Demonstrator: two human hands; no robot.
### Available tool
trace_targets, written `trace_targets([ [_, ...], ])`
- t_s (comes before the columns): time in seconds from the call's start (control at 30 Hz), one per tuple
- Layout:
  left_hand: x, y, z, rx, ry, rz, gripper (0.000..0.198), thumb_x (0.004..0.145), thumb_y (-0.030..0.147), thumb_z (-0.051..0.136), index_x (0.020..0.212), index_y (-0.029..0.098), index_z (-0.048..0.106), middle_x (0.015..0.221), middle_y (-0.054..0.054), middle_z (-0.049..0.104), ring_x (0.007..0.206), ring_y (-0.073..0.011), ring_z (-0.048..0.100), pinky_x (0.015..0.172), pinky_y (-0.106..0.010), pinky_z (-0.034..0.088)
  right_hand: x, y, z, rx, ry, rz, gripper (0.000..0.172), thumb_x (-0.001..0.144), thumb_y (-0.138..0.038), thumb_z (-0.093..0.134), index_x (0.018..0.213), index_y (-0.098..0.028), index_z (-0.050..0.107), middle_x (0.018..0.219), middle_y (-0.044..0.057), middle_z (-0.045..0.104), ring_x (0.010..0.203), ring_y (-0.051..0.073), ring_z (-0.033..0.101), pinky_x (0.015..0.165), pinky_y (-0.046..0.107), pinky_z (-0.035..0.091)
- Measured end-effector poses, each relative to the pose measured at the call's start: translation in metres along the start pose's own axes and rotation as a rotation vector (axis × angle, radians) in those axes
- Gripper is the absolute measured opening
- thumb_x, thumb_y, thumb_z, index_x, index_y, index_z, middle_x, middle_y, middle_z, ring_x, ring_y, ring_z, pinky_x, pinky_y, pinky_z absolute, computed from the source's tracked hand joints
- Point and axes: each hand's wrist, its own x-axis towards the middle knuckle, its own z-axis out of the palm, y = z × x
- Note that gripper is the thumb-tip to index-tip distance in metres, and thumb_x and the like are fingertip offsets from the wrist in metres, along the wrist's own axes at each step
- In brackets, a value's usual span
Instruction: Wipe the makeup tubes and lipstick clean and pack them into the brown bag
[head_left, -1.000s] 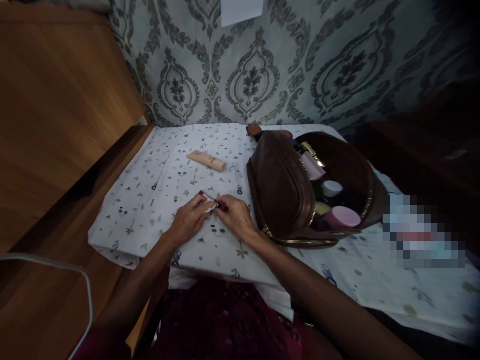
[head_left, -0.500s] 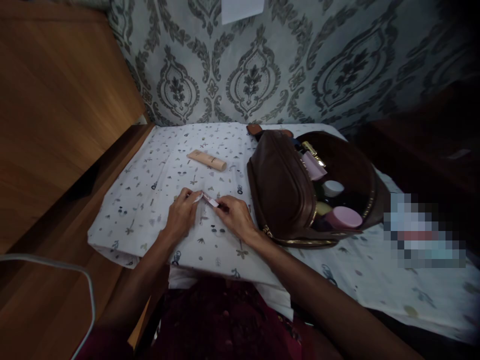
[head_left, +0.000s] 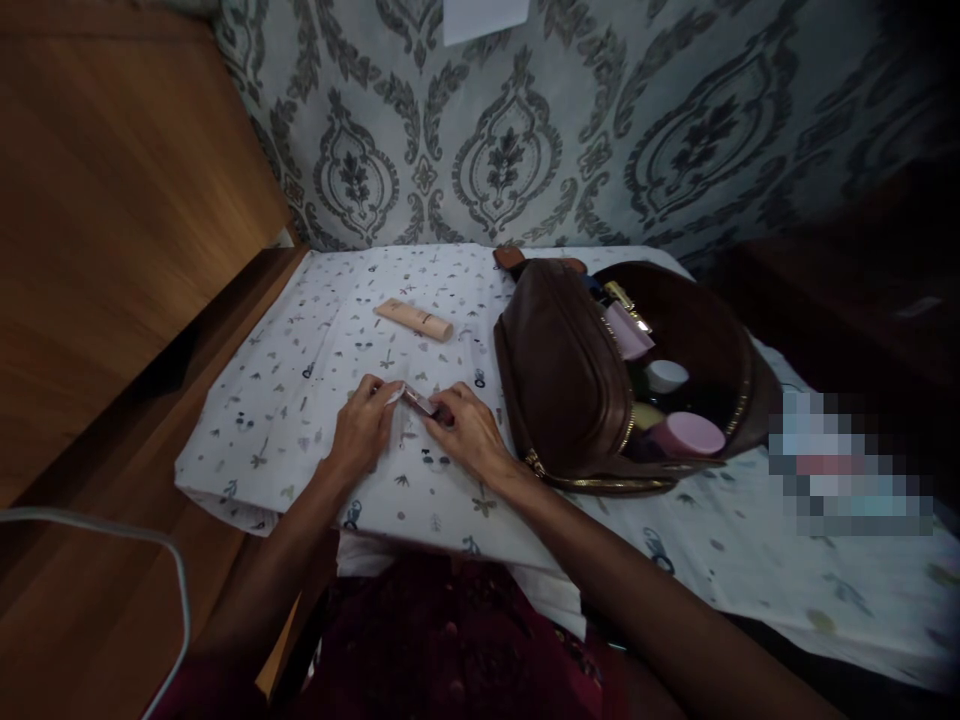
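Observation:
Over the patterned white cloth (head_left: pixel 300 450), both hands meet at a small slim cosmetic tube (head_left: pixel 420 401), pale and shiny at one end and dark at the other. My right hand (head_left: pixel 474 428) is closed around the dark end. My left hand (head_left: pixel 364 425) pinches a small white piece, like a tissue (head_left: pixel 395 394), against the tube's far left end. Its exact kind is too small to make out. Beyond the hands lies a beige squeeze tube (head_left: pixel 415 319) on its side.
To the right stands an open brown bag (head_left: pixel 562 370) holding a pink-lidded jar (head_left: pixel 695 434), a white cap (head_left: pixel 667 376) and other cosmetics. A blurred-out item (head_left: pixel 847 455) lies farther right. A wooden cabinet (head_left: pixel 127 150) and a pale cable (head_left: pixel 176 570) are on the left.
My right hand and the slim tube have turned slightly, so more of the dark end shows. My left hand, the beige tube and the bag stay in place.

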Motion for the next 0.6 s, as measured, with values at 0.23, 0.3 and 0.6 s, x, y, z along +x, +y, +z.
trace_targets([
  [0.23,0.0001,-0.0005,0.0004,-0.002,0.009,0.002,0.031,0.096,0.019,0.042,0.118,0.026,0.064,0.103,-0.004,0.057,0.090,-0.0178,0.058,0.084,-0.031,0.051,0.0003,0.0015,0.0033,0.021,-0.004,-0.014,0.024,0.078,-0.009,0.068,0.098,-0.021,0.064,0.085,0.000,0.057,0.073,0.016,0.055,0.070,0.027,0.044],
  [0.3,-0.0002,-0.0004,0.0001,-0.004,0.010,0.011,0.032,0.096,0.018,0.043,0.118,0.025,0.064,0.103,-0.004,0.057,0.090,-0.0176,0.058,0.083,-0.030,0.051,0.0006,0.0010,0.0031,0.017,-0.010,-0.006,0.020,0.078,-0.009,0.067,0.094,-0.021,0.064,0.084,-0.001,0.057,0.073,0.015,0.055,0.069,0.026,0.043],
  [0.6,-0.0024,0.0007,0.0020,-0.041,-0.011,0.127,0.031,0.097,0.019,0.044,0.122,0.022,0.062,0.104,-0.005,0.057,0.092,-0.0161,0.059,0.080,-0.027,0.051,0.0019,0.0004,0.0010,0.010,-0.012,-0.002,0.014,0.078,-0.011,0.070,0.088,-0.019,0.065,0.079,0.000,0.057,0.072,0.015,0.055,0.069,0.025,0.042],
])
